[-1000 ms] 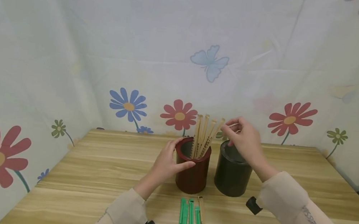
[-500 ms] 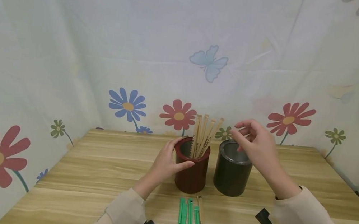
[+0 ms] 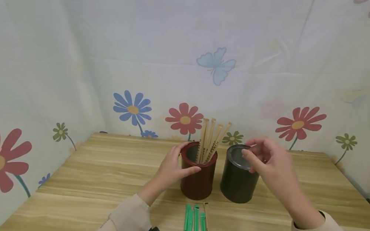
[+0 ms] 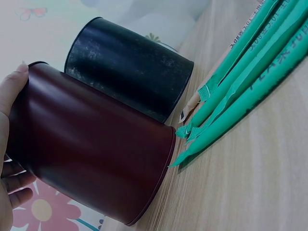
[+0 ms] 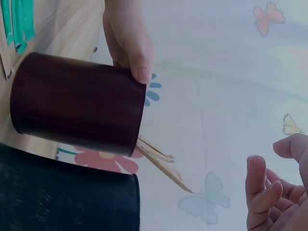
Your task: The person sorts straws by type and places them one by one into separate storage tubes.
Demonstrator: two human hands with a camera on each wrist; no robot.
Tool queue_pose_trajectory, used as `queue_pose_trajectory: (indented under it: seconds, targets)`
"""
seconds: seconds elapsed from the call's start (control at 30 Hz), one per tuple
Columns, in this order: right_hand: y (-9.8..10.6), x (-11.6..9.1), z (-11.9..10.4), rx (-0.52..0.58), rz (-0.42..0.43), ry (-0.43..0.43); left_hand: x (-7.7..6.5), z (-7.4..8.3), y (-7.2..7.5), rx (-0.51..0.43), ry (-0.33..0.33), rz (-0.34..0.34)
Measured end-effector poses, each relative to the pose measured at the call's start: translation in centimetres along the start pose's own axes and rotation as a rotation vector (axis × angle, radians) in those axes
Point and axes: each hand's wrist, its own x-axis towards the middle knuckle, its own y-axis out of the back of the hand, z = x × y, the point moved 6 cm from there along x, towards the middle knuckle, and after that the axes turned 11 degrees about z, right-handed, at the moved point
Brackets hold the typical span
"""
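Observation:
My left hand (image 3: 171, 164) grips a dark red cylindrical cup (image 3: 197, 183) by its upper side, thumb across the front below the rim and fingers around the far side. Several brown paper-wrapped straws (image 3: 211, 134) stand in that cup, leaning right, their tops above the rim. Just right of it stands a black cup (image 3: 237, 185), upright. My right hand (image 3: 274, 165) hovers over the black cup's right rim, fingers loosely bent and holding nothing; the right wrist view shows a gap between thumb and fingertips (image 5: 256, 178).
Several green-wrapped straws (image 3: 189, 223) lie side by side on the wooden table (image 3: 116, 168) in front of the cups. One brown-wrapped straw (image 4: 190, 108) lies along their right side. A flowered cloth (image 3: 162, 72) hangs behind the table.
My right hand has left the top of the rightmost brown straw, letting it go, and moved right and down toward the black cup's rim. My left hand keeps its grip on the red cup.

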Motion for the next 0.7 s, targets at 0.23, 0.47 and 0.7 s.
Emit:
queue_pose_trajectory:
  seconds: [0.23,0.47,0.7]
  targets:
    - [-0.9,-2.0,0.5,0.008,-0.072,-0.061,0.0,0.0,0.0,-0.007,-0.006,0.001]
    - [-2.4,-3.8,1.3,0.074,-0.116,-0.08,0.0,0.0,0.1,-0.014,-0.01,0.0]
    - [-3.9,-5.6,2.5,0.093,-0.158,-0.146,0.0,0.0,0.1,-0.011,-0.009,0.004]
